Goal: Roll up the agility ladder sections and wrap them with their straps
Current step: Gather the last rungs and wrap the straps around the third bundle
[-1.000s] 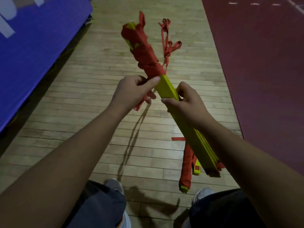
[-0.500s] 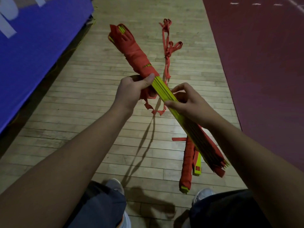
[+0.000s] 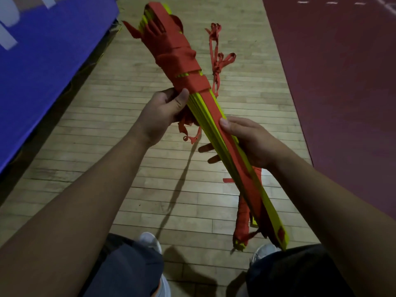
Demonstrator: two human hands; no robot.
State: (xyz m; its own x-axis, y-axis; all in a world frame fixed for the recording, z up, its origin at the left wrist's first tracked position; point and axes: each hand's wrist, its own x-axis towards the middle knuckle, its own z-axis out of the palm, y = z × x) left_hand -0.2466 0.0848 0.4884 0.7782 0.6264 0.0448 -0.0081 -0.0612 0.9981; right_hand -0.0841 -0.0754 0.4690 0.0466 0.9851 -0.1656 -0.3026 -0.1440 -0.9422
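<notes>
The agility ladder bundle [image 3: 201, 113] is up in the air in front of the person, slanting from far left down to near right, above the wooden floor [image 3: 128, 168]. The left hand [image 3: 162, 110] grips it near the middle, thumb pressed flat on the edge of the slats and fingers curled underneath. The right hand [image 3: 250, 140] is clamped on it a little lower, thumb on top of a flat red band running lengthwise, with two fingertips poking out from below on the other side.

The slats are thin, flat, bright yellow strips stacked tight. The far half is bound in broad turns of red strap [image 3: 180, 58], a woven-looking webbing, a bit lumpy. A thin curly strap end [image 3: 190, 133] dangles below the left hand.

That makes two bundles in all: the one held, and a second bundle [image 3: 242, 219] lying on the floor under it, red-wrapped with yellow tips showing. One loose strap [image 3: 217, 58] lies tangled on the boards farther off. Two pale shoes [image 3: 150, 241] show at the bottom. A blue mat [image 3: 42, 61] lines the left side, and a dark red court surface [image 3: 342, 82] the right.
</notes>
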